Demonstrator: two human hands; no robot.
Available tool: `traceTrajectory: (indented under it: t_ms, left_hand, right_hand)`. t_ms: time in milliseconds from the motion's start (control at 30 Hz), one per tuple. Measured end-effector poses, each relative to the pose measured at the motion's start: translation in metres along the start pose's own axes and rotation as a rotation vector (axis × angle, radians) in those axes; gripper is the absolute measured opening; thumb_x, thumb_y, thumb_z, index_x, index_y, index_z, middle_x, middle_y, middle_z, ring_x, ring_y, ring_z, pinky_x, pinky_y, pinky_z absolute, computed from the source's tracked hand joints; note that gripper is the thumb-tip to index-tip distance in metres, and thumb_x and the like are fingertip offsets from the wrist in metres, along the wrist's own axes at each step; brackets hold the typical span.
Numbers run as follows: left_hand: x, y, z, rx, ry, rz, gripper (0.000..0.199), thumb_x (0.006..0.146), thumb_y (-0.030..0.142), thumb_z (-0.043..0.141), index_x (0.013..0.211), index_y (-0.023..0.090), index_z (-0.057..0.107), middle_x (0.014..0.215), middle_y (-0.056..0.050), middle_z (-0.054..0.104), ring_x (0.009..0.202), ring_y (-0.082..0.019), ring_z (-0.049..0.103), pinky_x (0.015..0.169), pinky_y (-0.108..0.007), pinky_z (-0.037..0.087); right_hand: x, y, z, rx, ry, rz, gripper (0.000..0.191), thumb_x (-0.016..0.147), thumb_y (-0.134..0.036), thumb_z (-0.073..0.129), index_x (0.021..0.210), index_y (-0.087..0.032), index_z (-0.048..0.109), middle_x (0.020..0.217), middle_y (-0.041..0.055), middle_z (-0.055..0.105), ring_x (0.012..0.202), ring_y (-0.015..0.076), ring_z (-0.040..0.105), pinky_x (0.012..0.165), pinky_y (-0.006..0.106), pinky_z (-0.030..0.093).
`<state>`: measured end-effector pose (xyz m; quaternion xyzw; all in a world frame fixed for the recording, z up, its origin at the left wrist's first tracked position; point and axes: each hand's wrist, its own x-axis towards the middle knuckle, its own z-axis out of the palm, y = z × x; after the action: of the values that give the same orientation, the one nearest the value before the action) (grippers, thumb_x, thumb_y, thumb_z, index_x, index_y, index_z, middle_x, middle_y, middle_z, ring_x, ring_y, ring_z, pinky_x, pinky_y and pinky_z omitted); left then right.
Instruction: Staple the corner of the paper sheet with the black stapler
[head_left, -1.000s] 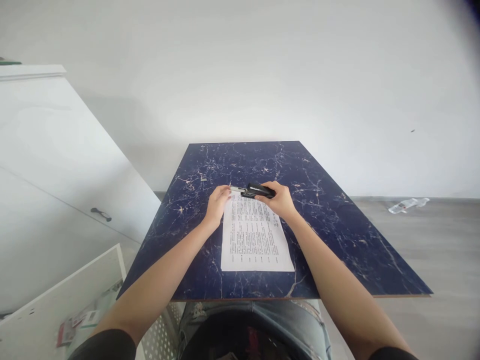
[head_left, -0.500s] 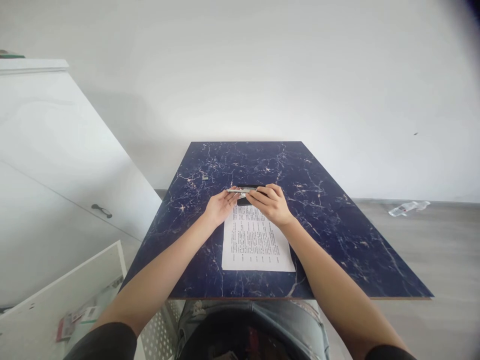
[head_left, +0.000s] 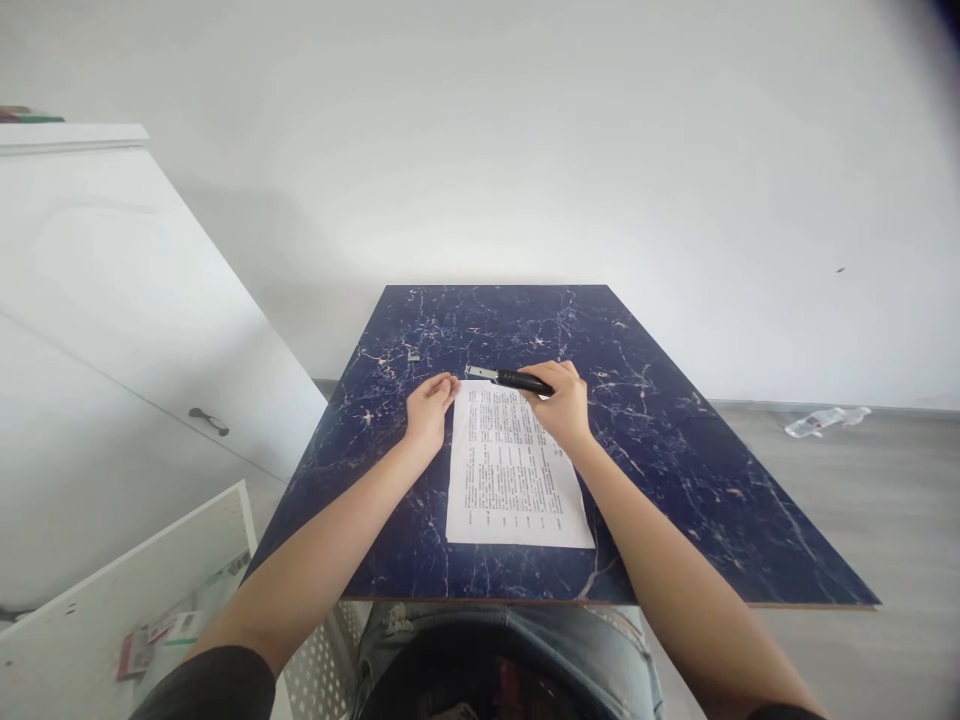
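A stapler (head_left: pixel 526 381) with a black body and a silver metal front end is gripped in my right hand (head_left: pixel 564 402). Its metal end points left, just above the top edge of a printed paper (head_left: pixel 517 480). My left hand (head_left: pixel 430 410) is at the paper's top left corner, fingers closed together on it. Whether anything else is between those fingers is too small to tell. The paper lies on a dark blue marbled table (head_left: pixel 652 480), and it cannot be told whether it is one sheet or a stack.
A small greyish piece (head_left: pixel 413 356) lies on the table beyond my left hand. On the left stand a white cabinet (head_left: pixel 135 300) and an open white drawer (head_left: pixel 112 590) with items inside. A clear plastic bottle (head_left: pixel 825 420) lies on the floor at right. A wall rises behind the table.
My right hand has drawn the stapler away from my left hand and turned it to show its black body. My left hand has let go of its end and moved to the paper's corner.
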<state>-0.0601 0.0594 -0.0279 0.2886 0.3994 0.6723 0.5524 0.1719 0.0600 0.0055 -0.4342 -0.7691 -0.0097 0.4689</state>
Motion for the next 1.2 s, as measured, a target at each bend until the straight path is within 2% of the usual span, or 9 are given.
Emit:
traceTrajectory:
  t_ms: [100, 200, 367, 500, 667, 867, 967, 1033, 1200]
  left_hand:
    - [0.004, 0.005, -0.007, 0.111, 0.152, 0.257, 0.020, 0.085, 0.024, 0.075, 0.102, 0.014, 0.069, 0.101, -0.009, 0.074, 0.095, -0.018, 0.074, 0.105, -0.044, 0.054]
    - [0.001, 0.014, -0.005, 0.241, 0.159, 0.469, 0.021, 0.090, 0.031, 0.069, 0.106, 0.017, 0.069, 0.109, -0.010, 0.073, 0.104, -0.020, 0.072, 0.104, -0.042, 0.054]
    - [-0.026, 0.028, 0.018, 0.342, -0.097, 0.486, 0.028, 0.093, 0.034, 0.067, 0.118, 0.021, 0.068, 0.122, -0.011, 0.070, 0.112, -0.024, 0.070, 0.102, -0.042, 0.055]
    - [-0.045, 0.032, 0.031, 0.413, -0.302, 0.396, 0.038, 0.088, 0.033, 0.073, 0.124, 0.022, 0.066, 0.115, -0.011, 0.074, 0.109, -0.026, 0.071, 0.103, -0.045, 0.054]
    - [-0.050, 0.032, 0.034, 0.415, -0.379, 0.333, 0.041, 0.083, 0.034, 0.078, 0.120, 0.024, 0.066, 0.132, -0.011, 0.066, 0.100, -0.025, 0.074, 0.097, -0.041, 0.056]
    - [-0.050, 0.030, 0.035, 0.387, -0.420, 0.276, 0.040, 0.077, 0.037, 0.082, 0.109, 0.022, 0.063, 0.133, -0.011, 0.063, 0.085, -0.018, 0.073, 0.088, -0.037, 0.058]
    - [-0.050, 0.031, 0.033, 0.388, -0.414, 0.305, 0.038, 0.081, 0.040, 0.079, 0.109, 0.023, 0.061, 0.130, -0.011, 0.063, 0.083, -0.018, 0.073, 0.085, -0.036, 0.057]
    - [-0.050, 0.032, 0.030, 0.425, -0.367, 0.372, 0.031, 0.087, 0.042, 0.072, 0.109, 0.023, 0.060, 0.124, -0.009, 0.064, 0.080, -0.017, 0.073, 0.083, -0.034, 0.056]
    - [-0.037, 0.036, 0.017, 0.694, -0.133, 0.579, 0.020, 0.097, 0.041, 0.057, 0.095, 0.022, 0.061, 0.084, -0.002, 0.063, 0.071, -0.015, 0.065, 0.071, -0.027, 0.049]
  right_hand:
    - [0.004, 0.014, -0.001, 0.180, -0.143, 0.251, 0.028, 0.074, -0.022, 0.075, 0.102, -0.025, 0.077, 0.098, 0.0042, 0.077, 0.090, 0.0276, 0.068, 0.084, 0.047, 0.054]
    - [0.005, 0.025, -0.001, 0.262, -0.310, 0.330, 0.032, 0.068, -0.022, 0.079, 0.099, -0.023, 0.078, 0.096, 0.0046, 0.078, 0.087, 0.0268, 0.071, 0.083, 0.042, 0.056]
    - [0.002, 0.020, 0.006, 0.255, -0.419, 0.290, 0.033, 0.066, -0.017, 0.081, 0.098, -0.022, 0.079, 0.096, 0.0047, 0.078, 0.087, 0.0263, 0.072, 0.085, 0.040, 0.055]
    - [0.003, 0.013, 0.005, 0.220, -0.455, 0.195, 0.032, 0.068, -0.017, 0.083, 0.099, -0.023, 0.078, 0.095, 0.0041, 0.077, 0.089, 0.0254, 0.070, 0.088, 0.041, 0.053]
    - [0.012, -0.003, -0.012, 0.248, -0.257, -0.033, 0.065, 0.074, -0.042, 0.086, 0.134, -0.028, 0.064, 0.127, 0.0082, 0.069, 0.120, 0.0292, 0.060, 0.102, 0.049, 0.048]
    - [0.012, -0.029, -0.017, 0.395, -0.288, -0.164, 0.012, 0.092, -0.039, 0.069, 0.096, -0.034, 0.079, 0.099, 0.0019, 0.076, 0.095, 0.0233, 0.067, 0.092, 0.047, 0.053]
    - [0.011, -0.031, -0.016, 0.387, -0.244, -0.076, 0.012, 0.091, -0.039, 0.069, 0.089, -0.033, 0.079, 0.095, 0.0018, 0.077, 0.093, 0.0247, 0.068, 0.091, 0.048, 0.054]
    - [0.013, -0.019, -0.017, 0.330, -0.126, 0.043, 0.013, 0.089, -0.041, 0.070, 0.090, -0.031, 0.078, 0.097, 0.0033, 0.077, 0.096, 0.0257, 0.069, 0.091, 0.048, 0.054]
    - [0.026, 0.066, -0.021, 0.154, 0.125, 0.480, 0.028, 0.079, -0.049, 0.075, 0.083, -0.021, 0.076, 0.088, 0.0073, 0.077, 0.076, 0.0235, 0.068, 0.074, 0.039, 0.054]
